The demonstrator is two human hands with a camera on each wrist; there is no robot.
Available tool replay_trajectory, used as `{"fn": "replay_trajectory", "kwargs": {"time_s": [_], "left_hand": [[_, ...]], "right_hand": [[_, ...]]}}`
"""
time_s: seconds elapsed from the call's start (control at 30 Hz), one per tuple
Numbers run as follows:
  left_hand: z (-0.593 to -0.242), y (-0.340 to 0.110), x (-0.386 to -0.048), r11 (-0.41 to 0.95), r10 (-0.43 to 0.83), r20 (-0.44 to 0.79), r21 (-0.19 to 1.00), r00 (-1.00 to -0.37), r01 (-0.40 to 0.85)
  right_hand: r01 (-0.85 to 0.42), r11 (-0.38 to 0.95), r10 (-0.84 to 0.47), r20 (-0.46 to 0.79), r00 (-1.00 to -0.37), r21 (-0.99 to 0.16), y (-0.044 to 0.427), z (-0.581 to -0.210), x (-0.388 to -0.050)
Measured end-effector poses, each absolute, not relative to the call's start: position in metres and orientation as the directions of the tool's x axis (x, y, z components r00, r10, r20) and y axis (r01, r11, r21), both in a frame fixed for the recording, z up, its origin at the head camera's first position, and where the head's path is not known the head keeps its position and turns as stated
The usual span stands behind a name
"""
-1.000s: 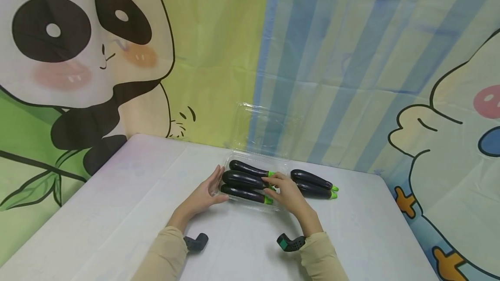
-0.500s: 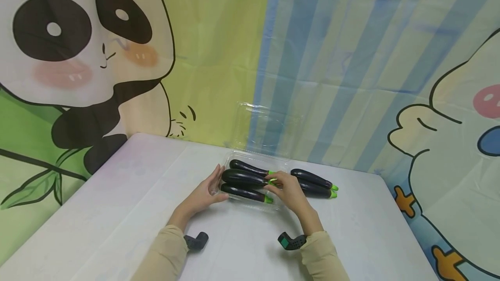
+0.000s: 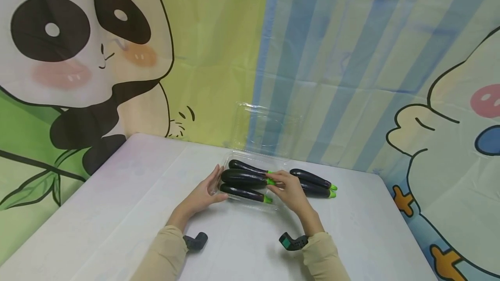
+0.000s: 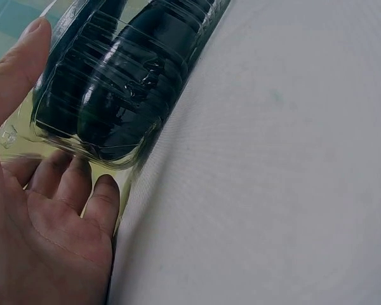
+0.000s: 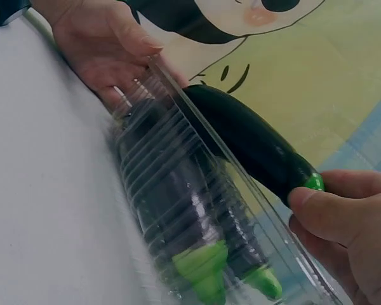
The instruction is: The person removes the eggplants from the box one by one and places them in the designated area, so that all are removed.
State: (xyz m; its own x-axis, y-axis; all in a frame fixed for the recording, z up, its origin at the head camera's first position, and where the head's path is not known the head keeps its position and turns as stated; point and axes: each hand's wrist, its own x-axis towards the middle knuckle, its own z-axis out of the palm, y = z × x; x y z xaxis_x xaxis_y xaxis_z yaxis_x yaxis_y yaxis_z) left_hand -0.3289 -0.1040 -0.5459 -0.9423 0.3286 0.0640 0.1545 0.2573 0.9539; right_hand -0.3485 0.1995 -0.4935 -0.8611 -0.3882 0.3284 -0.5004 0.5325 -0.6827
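Observation:
A clear plastic clamshell box (image 3: pixel 255 206) stands on the table with its lid raised at the back. My right hand (image 3: pixel 292 192) pinches the green stem end of an eggplant (image 3: pixel 244 177). In the right wrist view this eggplant (image 5: pixel 247 136) lies tilted above the box rim, its stem between thumb and fingers. Under and beside it, a far eggplant (image 3: pixel 247 166) and a near eggplant (image 3: pixel 242 192) lie inside the box. My left hand (image 3: pixel 201 194) rests at the box's left end; its fingers (image 4: pixel 73 181) touch the end wall, thumb apart.
Two more eggplants, a far one (image 3: pixel 312 178) and a near one (image 3: pixel 317 190), lie side by side on the white table (image 3: pixel 117 211), right of the box. Behind the table hangs a printed curtain (image 3: pixel 218 55), close to the raised lid (image 3: pixel 265 125).
My right fingers have shifted from the eggplant's body to its stem, which now shows. That eggplant has risen slightly and moved a little left. My left hand has stayed in place.

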Motion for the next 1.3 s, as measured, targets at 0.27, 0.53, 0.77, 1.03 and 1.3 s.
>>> {"fn": "replay_trajectory", "kwargs": {"time_s": [0.27, 0.53, 0.77, 1.03, 1.3], "left_hand": [[-0.546, -0.103, -0.329, 0.228, 0.341, 0.081, 0.96, -0.936, 0.166], [-0.546, -0.103, -0.33, 0.209, 0.349, 0.076, 0.965, -0.934, 0.157], [-0.548, -0.104, -0.33, 0.186, 0.361, 0.079, 0.97, -0.929, 0.155], [-0.548, -0.104, -0.33, 0.168, 0.368, 0.073, 0.975, -0.927, 0.144], [-0.545, -0.103, -0.329, 0.168, 0.366, 0.071, 0.976, -0.928, 0.141]], "right_hand": [[-0.474, 0.523, -0.287, 0.378, -0.88, -0.708, 0.197, -0.493, -0.346], [-0.477, 0.494, -0.231, 0.419, -0.878, -0.727, 0.199, -0.494, -0.347], [-0.432, 0.491, -0.174, 0.4, -0.9, -0.757, 0.212, -0.491, -0.348], [-0.362, 0.478, -0.1, 0.36, -0.928, -0.8, 0.231, -0.469, -0.342], [-0.364, 0.489, -0.026, 0.404, -0.914, -0.793, 0.265, -0.461, -0.345]]}}
